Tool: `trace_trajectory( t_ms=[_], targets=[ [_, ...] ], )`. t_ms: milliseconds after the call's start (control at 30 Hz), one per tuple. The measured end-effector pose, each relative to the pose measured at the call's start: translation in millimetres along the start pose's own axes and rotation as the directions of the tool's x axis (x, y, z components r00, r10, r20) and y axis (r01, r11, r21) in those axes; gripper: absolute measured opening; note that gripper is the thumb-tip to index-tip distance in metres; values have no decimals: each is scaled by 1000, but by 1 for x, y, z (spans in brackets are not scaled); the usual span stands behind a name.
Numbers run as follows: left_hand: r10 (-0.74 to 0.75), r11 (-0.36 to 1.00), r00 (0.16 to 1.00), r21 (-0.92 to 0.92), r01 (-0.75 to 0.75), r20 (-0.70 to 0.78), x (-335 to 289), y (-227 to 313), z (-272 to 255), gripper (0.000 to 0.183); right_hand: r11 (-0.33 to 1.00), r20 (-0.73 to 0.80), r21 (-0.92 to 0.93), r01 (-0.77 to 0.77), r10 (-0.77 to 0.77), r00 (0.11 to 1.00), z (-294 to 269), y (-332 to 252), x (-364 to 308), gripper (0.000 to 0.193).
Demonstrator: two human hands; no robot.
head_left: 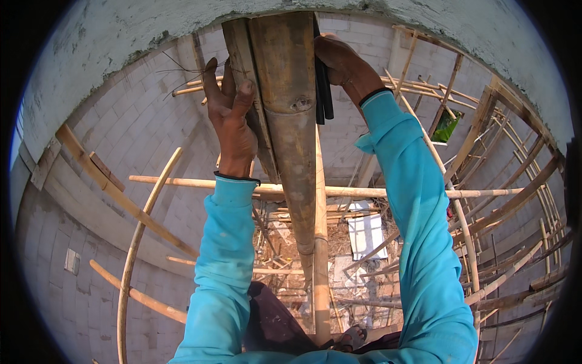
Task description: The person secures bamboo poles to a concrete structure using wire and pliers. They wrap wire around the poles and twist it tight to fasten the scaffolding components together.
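Head view, looking down a bamboo scaffold inside a block-walled shaft. Left hand [230,115] is clasped on the left edge of the upright bamboo pole [290,109], thumb on the front face, fingers curled behind; it grasps the pole and a thinner dark slat [242,67] lashed beside it. Right hand [342,64] is at the pole's right edge near the top, closed on a black strap [324,91] whose ends hang down beside the pole. Whether the grip is tight cannot be told; the fingers are mostly hidden.

Step in hand, as a judgement: binding the pole top under the concrete slab edge [182,24], left hand steadying, right hand working the strap. Next move likely calls for keeping the pole pressed still while the strap gets pulled taut round it.

Counts: two hands, two turquoise sleeves [224,255], one main upright pole with a second thinner pole [320,242] below it, one long horizontal cross pole [388,193], one strap bundle. Debris lies on the floor [364,236] far below.
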State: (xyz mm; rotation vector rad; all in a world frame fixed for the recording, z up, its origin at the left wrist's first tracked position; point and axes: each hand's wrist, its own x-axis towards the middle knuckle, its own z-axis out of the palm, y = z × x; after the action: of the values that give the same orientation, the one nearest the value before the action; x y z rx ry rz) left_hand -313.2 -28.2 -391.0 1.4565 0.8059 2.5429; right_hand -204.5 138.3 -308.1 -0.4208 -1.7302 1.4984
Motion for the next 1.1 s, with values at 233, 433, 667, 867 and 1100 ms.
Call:
trace_trajectory(
  t_ms=[233, 433, 667, 867, 1100],
  targets=[
    [11, 1000, 997, 20, -13, 77, 1, 1, -9, 94, 994, -56, 48, -95, 98, 994, 4, -10, -23, 13],
    [89, 986, 993, 136, -98, 73, -1, -10, -13, 82, 992, -159, -57, -111, 101, 982, -3, -5, -56, 15],
    [134, 970, 983, 186, -156, 126, -5, -9, -12, 70, 999, -276, 32, 34, -24, 961, 13, 6, -85, 17],
    [157, 965, 980, 193, -179, 123, -7, -17, -10, 56, 970, -376, -234, 61, -148, 915, 0, 3, -120, 20],
    [176, 951, 981, 243, -192, 85, -8, -11, -4, 47, 939, -419, -325, 111, -248, 874, -6, 17, -124, 22]
  ],
)
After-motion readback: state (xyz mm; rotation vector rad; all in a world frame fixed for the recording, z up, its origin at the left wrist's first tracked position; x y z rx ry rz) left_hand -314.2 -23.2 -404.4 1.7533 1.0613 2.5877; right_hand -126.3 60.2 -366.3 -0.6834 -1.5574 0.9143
